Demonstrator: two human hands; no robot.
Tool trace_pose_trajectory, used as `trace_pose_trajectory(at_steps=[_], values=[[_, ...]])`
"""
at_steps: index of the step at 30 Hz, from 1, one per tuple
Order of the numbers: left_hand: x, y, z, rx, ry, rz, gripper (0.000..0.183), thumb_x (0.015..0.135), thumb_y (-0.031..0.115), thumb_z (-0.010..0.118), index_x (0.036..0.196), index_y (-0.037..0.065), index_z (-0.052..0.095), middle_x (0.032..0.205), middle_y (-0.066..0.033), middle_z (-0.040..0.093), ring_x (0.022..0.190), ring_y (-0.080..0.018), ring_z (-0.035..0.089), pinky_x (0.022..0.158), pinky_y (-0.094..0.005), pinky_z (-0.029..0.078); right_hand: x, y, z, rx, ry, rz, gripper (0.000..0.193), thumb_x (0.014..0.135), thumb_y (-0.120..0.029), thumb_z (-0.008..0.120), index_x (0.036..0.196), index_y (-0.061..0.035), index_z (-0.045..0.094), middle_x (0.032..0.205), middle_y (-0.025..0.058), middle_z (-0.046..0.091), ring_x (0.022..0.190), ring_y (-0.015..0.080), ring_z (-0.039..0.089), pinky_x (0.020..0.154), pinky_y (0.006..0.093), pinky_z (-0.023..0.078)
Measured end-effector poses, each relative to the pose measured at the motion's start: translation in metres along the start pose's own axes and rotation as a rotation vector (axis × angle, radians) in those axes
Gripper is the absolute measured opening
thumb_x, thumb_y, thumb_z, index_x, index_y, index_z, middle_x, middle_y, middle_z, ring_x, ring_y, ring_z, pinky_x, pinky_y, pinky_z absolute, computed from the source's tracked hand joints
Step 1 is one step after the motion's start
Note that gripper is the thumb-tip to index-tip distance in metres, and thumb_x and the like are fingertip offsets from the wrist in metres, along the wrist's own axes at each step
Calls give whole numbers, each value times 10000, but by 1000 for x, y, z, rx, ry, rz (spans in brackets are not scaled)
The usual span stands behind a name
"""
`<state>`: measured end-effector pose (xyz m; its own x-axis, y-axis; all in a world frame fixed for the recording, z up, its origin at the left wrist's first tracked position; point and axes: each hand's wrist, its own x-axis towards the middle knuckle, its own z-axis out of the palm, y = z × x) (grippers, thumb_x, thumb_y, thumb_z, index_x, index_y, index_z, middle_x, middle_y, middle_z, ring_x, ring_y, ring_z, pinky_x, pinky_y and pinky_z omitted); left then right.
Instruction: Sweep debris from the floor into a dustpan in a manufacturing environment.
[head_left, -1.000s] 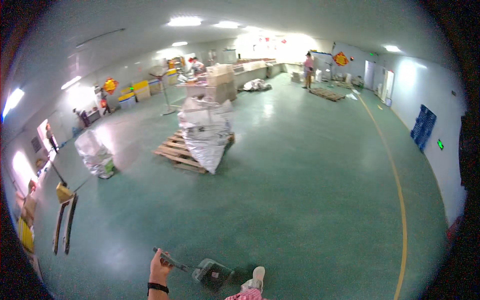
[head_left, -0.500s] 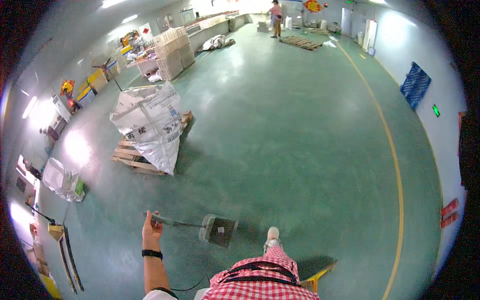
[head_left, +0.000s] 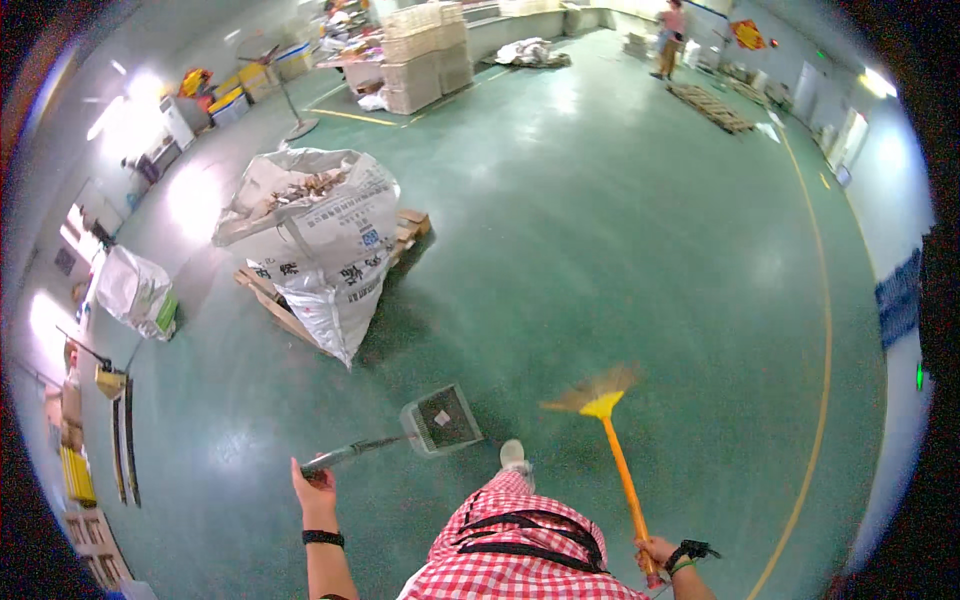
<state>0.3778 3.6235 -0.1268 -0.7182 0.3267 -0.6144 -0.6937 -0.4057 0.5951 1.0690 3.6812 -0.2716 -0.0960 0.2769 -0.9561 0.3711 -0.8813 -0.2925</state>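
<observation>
My left hand [head_left: 317,490] is closed round the handle end of a long-handled dustpan [head_left: 428,432]. The pan points to the right and holds dark debris with a small white scrap on top. At the lower right, my right hand [head_left: 657,552] grips the orange pole of a broom [head_left: 621,463] near its end. The broom's yellow head and spread bristles point away from me, to the right of the pan. Whether the bristles touch the floor I cannot tell. Between the two tools, one shoe [head_left: 512,454] shows below my red checked apron [head_left: 520,545].
Ahead on the left, a big white sack [head_left: 325,245] with scraps in its top stands on a wooden pallet [head_left: 275,298]. A smaller white bag [head_left: 137,290] and a pallet jack [head_left: 113,380] are farther left. Stacked crates [head_left: 425,60], a person [head_left: 669,40] and a flat pallet [head_left: 710,107] are far off.
The broom and my right hand have come into view at the right. The view has turned left, and the big sack is nearer. My left hand still holds the dustpan.
</observation>
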Motion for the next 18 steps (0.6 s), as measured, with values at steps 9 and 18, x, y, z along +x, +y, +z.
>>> trace_pose_trajectory(at_steps=[9, 18], values=[[71, -79, 155, -149, 294, 176, 297, 754, 317, 535, 830, 36, 477, 796, -92, 542, 701, -189, 531, 537, -257, 464, 78, -459, 7, -1138, 386, -486, 355, 733, -377, 524, 836, -39, 549, 738, 188, 573, 699, 341, 556, 578, 421, 430], [103, -149, 262, -135, 619, 374, 389, 740, 408, 516, 852, 40, 461, 765, -66, 510, 662, -179, 506, 542, -278, 454, 370, -790, 167, -1507, -260, -784, 392, 779, -395, 344, 862, -59, 528, 797, 149, 584, 708, 302, 559, 626, 402, 424]])
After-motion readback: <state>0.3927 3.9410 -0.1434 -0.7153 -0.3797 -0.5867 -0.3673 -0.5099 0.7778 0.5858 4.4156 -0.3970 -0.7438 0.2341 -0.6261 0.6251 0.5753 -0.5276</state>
